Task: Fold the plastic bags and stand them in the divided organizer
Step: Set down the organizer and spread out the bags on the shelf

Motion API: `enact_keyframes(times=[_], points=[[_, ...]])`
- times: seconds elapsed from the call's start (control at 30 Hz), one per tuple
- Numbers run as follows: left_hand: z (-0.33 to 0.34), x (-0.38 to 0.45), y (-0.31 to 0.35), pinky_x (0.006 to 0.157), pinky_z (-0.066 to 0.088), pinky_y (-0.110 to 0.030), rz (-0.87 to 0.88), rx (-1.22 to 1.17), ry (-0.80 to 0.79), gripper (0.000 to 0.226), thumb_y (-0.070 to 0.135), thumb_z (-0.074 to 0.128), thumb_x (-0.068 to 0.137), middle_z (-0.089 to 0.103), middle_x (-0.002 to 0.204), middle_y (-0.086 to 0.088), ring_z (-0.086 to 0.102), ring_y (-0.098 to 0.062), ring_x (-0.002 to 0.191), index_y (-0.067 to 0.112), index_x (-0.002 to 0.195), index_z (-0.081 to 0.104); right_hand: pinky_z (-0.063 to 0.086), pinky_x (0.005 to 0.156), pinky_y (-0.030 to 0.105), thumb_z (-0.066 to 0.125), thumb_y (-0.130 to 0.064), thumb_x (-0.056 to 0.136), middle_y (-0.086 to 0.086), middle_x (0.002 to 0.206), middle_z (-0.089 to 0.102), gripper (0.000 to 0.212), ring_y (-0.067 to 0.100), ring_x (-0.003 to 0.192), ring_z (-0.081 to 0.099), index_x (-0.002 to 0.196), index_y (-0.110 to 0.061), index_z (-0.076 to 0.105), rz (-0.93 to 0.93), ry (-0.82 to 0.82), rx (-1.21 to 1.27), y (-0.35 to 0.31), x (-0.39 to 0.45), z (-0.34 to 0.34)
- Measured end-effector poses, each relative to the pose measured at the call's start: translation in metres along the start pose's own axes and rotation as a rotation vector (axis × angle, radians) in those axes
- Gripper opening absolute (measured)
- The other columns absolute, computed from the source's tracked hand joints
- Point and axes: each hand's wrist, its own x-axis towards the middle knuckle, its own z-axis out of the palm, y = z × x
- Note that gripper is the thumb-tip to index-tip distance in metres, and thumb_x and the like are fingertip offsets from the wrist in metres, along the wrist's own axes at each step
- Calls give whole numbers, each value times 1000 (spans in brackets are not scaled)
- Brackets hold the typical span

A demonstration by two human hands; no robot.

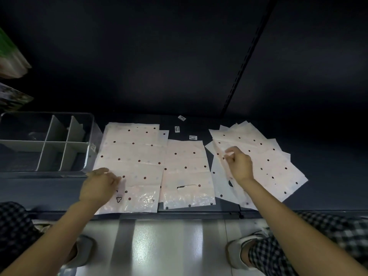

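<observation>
Left hand [99, 186] presses flat on spread bag [131, 166]; right hand [238, 163] pinches fanned bags [264, 160], organizer [90, 136] far left

Pale pink dotted plastic bags lie flat and unfolded in three groups on the dark shelf: a stack at centre left [131, 154], one bag with a cut-out handle at centre [187, 172], and a fanned pile at right [260, 156]. The clear divided organizer [90, 136], with grey partitions, stands at left, just beside the left stack.
</observation>
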Motion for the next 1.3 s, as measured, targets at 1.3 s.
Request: enact_keyframes(times=[1.3], points=[[-25,4,9,68,44,-52,-229,-269,279,57,7,52,92,53,120,-29,54,-45,92,19,144,30,38,62,27,48,-10,94,11,101,62,19,28,92,58,96,-9,67,192,62,-440,77,-11,-14]])
